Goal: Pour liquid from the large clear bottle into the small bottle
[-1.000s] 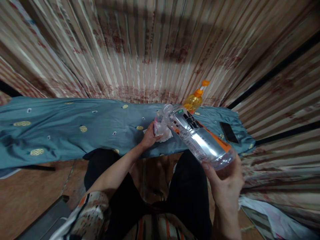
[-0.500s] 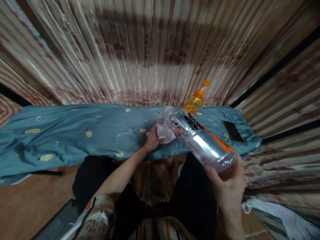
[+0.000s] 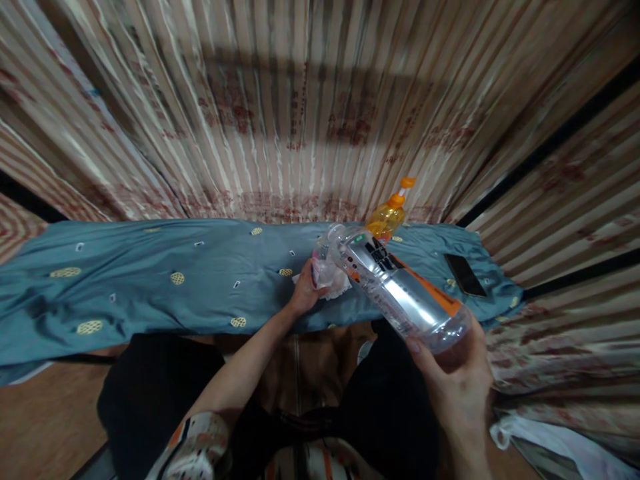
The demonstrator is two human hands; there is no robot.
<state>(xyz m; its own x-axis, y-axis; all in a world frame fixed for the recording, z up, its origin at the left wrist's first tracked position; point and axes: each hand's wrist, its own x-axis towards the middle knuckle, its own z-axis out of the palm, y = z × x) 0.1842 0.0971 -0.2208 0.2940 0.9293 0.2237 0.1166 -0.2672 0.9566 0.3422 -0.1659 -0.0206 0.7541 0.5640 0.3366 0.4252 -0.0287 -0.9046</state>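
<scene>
Your right hand (image 3: 453, 380): fingers clamped on clear plastic bottle (image 3: 400, 287). Your left hand (image 3: 304, 295): fingers closed on crumpled white wrapping (image 3: 335, 284).

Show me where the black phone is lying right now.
In the head view, the black smartphone lies on the blue patterned cloth toward the right end, to the right of the clear plastic bottle held in the right hand.

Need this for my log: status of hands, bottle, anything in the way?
Right hand grips tilted clear plastic bottle. Left hand on crumpled white tissue at its neck. Yellow pump bottle just behind; phone farther right.
</scene>
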